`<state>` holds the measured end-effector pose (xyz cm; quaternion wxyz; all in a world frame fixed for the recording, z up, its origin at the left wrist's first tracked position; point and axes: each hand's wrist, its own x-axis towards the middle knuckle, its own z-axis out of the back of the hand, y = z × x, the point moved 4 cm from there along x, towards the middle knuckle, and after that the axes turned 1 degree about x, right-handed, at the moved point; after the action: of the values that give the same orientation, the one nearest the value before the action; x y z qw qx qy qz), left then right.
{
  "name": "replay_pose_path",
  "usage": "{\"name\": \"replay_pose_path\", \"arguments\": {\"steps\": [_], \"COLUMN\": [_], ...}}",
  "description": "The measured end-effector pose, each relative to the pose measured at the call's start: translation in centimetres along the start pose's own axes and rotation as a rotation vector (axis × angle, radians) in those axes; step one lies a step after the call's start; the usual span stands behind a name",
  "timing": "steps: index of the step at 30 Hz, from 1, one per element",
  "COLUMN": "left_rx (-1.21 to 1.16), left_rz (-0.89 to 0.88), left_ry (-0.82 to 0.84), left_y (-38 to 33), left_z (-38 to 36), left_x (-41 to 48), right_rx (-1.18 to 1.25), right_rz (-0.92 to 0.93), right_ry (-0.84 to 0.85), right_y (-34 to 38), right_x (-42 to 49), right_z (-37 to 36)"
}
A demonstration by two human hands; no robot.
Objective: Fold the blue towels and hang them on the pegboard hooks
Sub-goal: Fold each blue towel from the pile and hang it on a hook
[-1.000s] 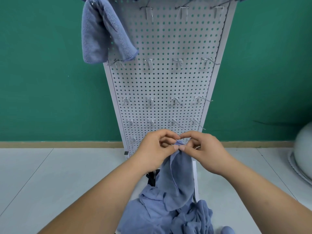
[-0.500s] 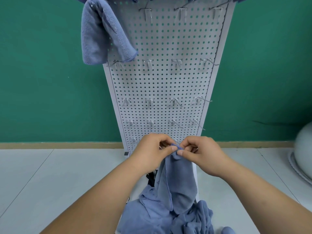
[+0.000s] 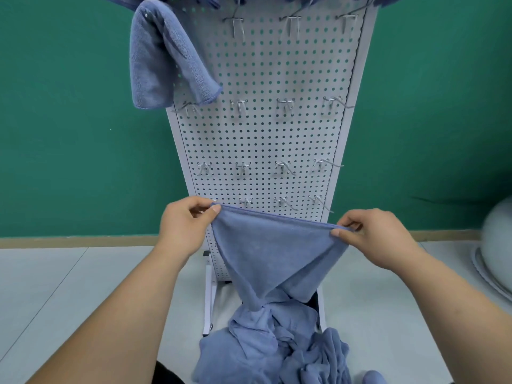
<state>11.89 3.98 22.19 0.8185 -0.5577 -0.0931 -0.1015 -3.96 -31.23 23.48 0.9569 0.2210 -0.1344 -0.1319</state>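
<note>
Left hand (image 3: 182, 228) and right hand (image 3: 379, 236) pinch the top corners of the soft blue cloth towel (image 3: 277, 253), holding it spread; next, probably, folding in half.

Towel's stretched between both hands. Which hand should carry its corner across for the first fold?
Probably the right. Each hand pinches a top corner of the towel; the left hand holds higher, before the pegboard, while the right hand sits lower, past its edge, free to swing across.
</note>
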Motion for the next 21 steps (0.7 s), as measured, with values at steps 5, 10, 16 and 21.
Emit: {"name": "replay_pose_path", "arguments": {"steps": [5,10,16,21], "left_rx": [0.022,0.046,0.187,0.298], "left_rz": [0.003,-0.026,-0.054,-0.023], "left_ry": [-0.055,-0.045,-0.006,-0.005], "left_y": [0.1,0.1,0.3,1.1], "left_z": [0.4,0.3,-0.1,0.3], "left_x": [0.2,0.2,0.2,0.3], "right_rx": [-0.017,-0.275,-0.159,0.139], "right_rz": [0.119,-0.044,-0.036,0.144], "right_ry": [-0.004,-0.208,-0.392,-0.445], "right_y": [0.5,-0.9,0.5,1.9], "right_x": [-0.4,-0.1,-0.5,-1.3], "right_z": [0.2,0.3,1.5,3.4]}}
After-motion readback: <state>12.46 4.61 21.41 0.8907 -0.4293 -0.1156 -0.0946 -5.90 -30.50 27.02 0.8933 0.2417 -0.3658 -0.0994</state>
